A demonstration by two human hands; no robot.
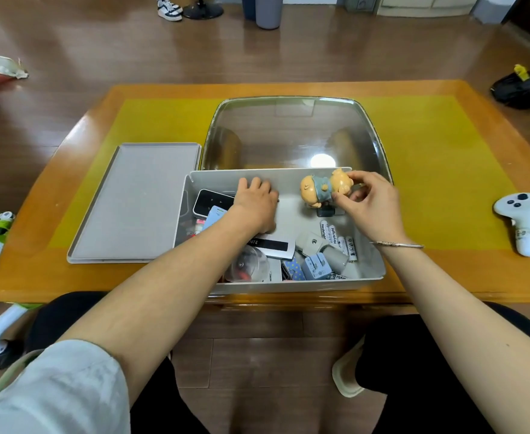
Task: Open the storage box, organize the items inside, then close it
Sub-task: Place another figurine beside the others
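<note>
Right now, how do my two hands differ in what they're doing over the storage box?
The right hand pinches a small figurine and holds it up over the storage box; the left hand lies palm down, low inside the box, with nothing visibly gripped. The right wrist wears a bracelet; the left wrist is bare. Both reach in from the near side.

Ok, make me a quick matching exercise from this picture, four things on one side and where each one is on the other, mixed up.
Things:
1. doll
2. grey lid
3. batteries
4. white controller

Places:
A. on the table, far right
B. held in the right hand
C. flat on the table, left of the storage box
D. inside the box, right side

Pairs: 1-B, 2-C, 3-D, 4-A
</note>
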